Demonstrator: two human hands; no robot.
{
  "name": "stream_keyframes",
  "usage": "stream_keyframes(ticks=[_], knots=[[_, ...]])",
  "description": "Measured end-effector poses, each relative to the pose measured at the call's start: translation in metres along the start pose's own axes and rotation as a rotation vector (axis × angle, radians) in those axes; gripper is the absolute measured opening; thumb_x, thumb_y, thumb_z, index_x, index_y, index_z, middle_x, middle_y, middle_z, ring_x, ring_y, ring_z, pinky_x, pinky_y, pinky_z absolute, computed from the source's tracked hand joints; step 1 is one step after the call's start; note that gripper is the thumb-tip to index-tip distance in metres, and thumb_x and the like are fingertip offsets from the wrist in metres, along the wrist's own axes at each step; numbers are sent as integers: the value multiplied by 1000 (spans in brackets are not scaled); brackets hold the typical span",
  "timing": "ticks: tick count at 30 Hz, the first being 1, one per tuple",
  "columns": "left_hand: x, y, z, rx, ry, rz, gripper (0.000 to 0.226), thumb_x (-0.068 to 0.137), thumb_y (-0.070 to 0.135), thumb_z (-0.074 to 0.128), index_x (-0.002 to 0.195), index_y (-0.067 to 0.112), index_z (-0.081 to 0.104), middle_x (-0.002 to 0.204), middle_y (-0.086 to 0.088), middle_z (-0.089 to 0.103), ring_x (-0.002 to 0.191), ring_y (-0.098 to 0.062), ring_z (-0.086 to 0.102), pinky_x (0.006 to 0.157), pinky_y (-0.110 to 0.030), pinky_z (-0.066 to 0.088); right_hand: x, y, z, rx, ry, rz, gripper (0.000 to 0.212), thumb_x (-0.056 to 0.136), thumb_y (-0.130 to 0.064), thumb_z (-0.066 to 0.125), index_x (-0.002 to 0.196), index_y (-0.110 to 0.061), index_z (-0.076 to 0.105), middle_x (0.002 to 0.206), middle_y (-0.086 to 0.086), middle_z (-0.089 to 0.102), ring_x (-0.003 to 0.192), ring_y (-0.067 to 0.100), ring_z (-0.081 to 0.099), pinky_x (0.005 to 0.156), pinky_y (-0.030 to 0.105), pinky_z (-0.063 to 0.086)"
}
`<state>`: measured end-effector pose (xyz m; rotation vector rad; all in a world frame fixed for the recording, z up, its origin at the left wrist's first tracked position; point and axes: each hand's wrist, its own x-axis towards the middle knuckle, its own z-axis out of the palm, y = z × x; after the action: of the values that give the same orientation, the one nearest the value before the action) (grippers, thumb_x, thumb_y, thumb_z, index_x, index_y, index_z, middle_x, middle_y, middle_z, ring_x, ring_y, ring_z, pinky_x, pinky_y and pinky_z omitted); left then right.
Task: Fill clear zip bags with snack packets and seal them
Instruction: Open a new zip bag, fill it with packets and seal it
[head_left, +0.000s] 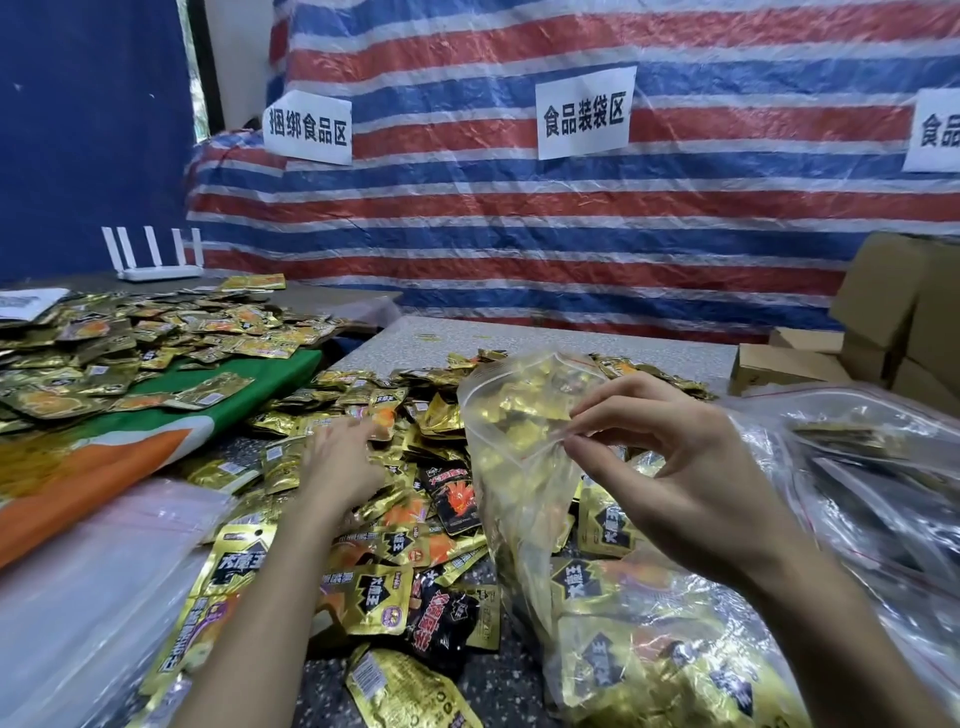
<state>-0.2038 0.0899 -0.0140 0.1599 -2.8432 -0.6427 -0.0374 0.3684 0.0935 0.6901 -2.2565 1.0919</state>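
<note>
Many snack packets (384, 545) heaped round — right hand (691, 467) pinches zip bag (519, 431) rim; left hand (337, 462) blurred, grip unclear.

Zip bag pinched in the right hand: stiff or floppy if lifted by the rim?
Likely floppy: the zip bag creases and sags below where the right hand pinches it. Probably bottom-heavy, since packets bunch low. Glossy film may slip.

Pkts (395, 545) on table (597, 340), bag (519, 467) right.
</note>
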Motion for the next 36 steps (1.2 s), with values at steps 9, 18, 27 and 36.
stream_keyframes(ticks=[9,18,27,36], knots=[[-1,-12,27,82,-127,-116,65,92,9,52,148,39,39,161,-2,28,142,-30,32,114,-49,30,0,1,-3,-3,-14,15,6,84,-19,73,84,-19,78,94,-9,67,90,12,67,79,32,57],[2,-5,-19,-368,310,-91,30,106,24,40,129,15,57,89,7,59,69,-13,56,59,-31,46,1,-2,-5,-20,-23,17,6,84,-19,72,83,-19,78,93,-9,67,88,9,66,77,23,55],[-56,58,-124,-923,599,217,15,100,33,55,91,29,65,88,-2,72,73,-21,73,52,-31,57,0,-3,-6,-36,-47,24,9,84,-24,71,85,-19,79,93,-7,66,89,10,66,77,25,55],[-129,109,-154,-995,642,410,14,99,31,58,88,29,67,74,6,71,59,-11,70,38,-23,50,-2,-9,-6,-72,-84,-56,5,85,-21,76,86,-22,80,90,-11,65,87,10,65,75,32,53]])
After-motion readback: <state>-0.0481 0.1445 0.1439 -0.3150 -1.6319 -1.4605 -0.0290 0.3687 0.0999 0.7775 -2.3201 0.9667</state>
